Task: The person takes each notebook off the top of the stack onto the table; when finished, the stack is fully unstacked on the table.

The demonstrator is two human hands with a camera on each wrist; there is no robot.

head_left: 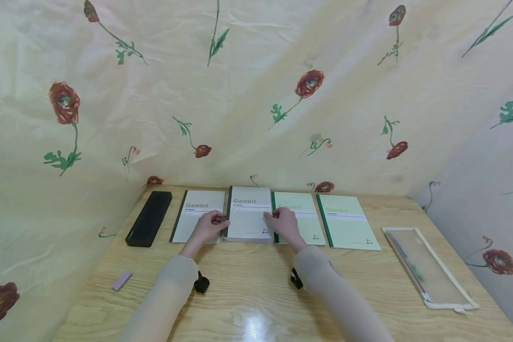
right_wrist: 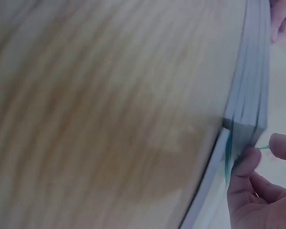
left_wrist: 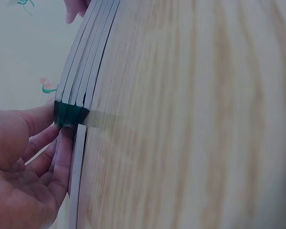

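In the head view, a stack of notebooks (head_left: 250,213) with "Gambit" on its white cover lies between the two hands. My left hand (head_left: 211,224) is at its dark-spined left edge, over the edge of a single white notebook (head_left: 193,232). The left wrist view shows the left thumb and fingers gripping the stack's green spine (left_wrist: 70,113). My right hand (head_left: 284,223) is at the opposite edge, overlapping a pale green notebook (head_left: 305,228). In the right wrist view, a curled right finger (right_wrist: 248,160) touches the stack's side, with the thumb apart from it.
Another pale green notebook (head_left: 350,223) lies to the right, and beyond it a clear zip pouch (head_left: 436,270) with slim items inside. A black case (head_left: 149,218) lies at the left, with a small purple block (head_left: 121,280) nearer. Flowered cloth (head_left: 248,95) hangs behind the wooden table (head_left: 248,294).
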